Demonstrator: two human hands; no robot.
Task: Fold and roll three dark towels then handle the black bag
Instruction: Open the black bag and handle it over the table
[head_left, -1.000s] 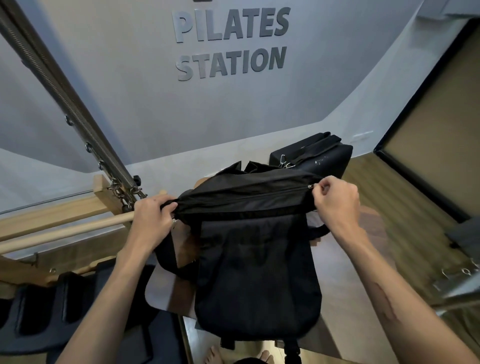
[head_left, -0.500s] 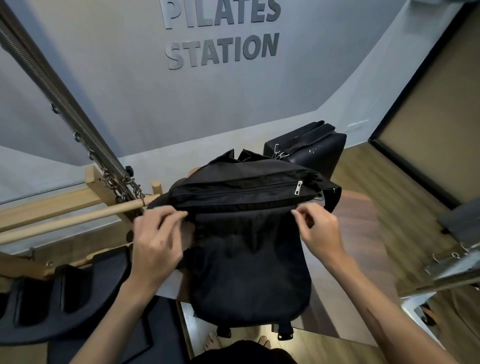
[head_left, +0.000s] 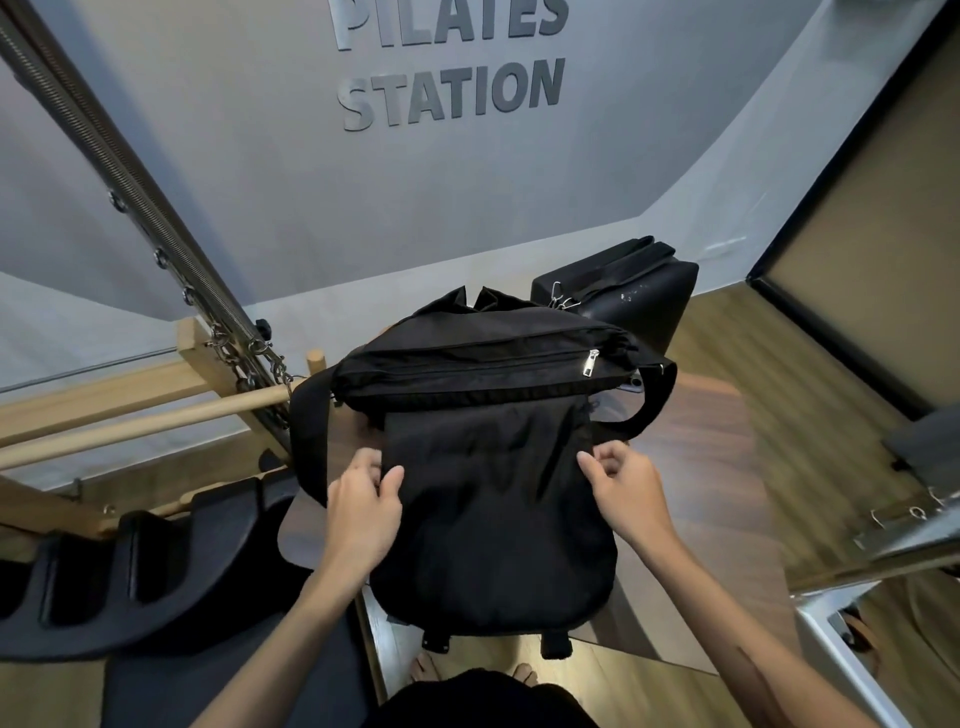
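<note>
- Black bag (head_left: 493, 525): backpack-shaped, laid flat on a wooden counter (head_left: 727, 493), bottom edge hanging over the near rim; long axis running from the near edge away toward the grey wall.
- Zipper pull (head_left: 592, 362): silver, at the right end of the closed zip across the far, upper part of the black bag.
- Shoulder straps: one looping out on each side of the black bag; near ends at the bottom corners.
- Left hand (head_left: 361, 512): on the left edge of the black bag's lower panel, thumb over the fabric, fingers curled under; pinching the edge.
- Right hand (head_left: 626, 493): at the right edge of the same panel, fingers bent in a loose pinch; actual hold on fabric not clear.
- Key relation: bag body directly between both hands, equally near; zip beyond the fingertips, farther from the body.
- Dark towels: none visible; presumably inside or done with.
- Black padded box (head_left: 639, 296): behind the black bag, just beyond its top.
</note>
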